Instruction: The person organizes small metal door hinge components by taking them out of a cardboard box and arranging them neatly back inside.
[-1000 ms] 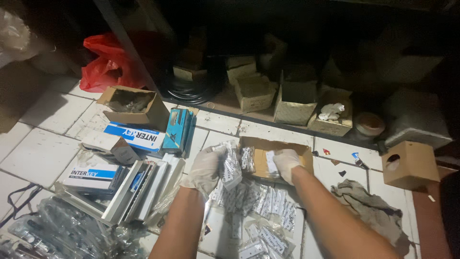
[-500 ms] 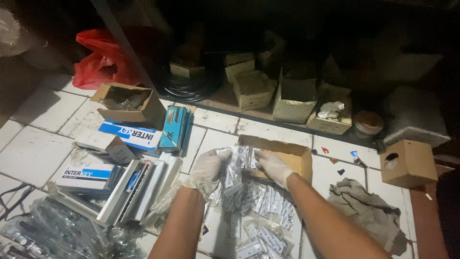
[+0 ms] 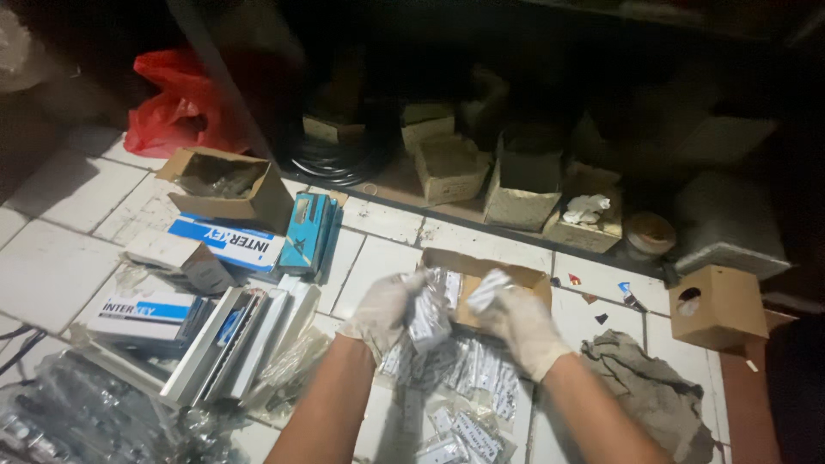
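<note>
Head view, looking down at a white tiled floor in dim light. Left hand in a pale thin glove, closed around a bunch of small clear plastic packets of metal parts, held just above the floor. Right hand in a matching glove, fingers closed on one more such small clear packet, lifted beside the first bunch. Directly behind both hands, an open brown cardboard box lying on the floor, its inside mostly hidden. Below the hands, a loose heap of similar clear packets spread on the tiles, apparently the larger share and not yet picked up; only a few in hand so far. To the left, blue-and-white long cardboard boxes stacked and fanned out, plus an open brown carton of dark parts. Further back, a red plastic bag, a row of small tan cardboard boxes and a coil of black cable. To the right, a crumpled grey rag and a small brown cardboard box with a round hole.
</note>
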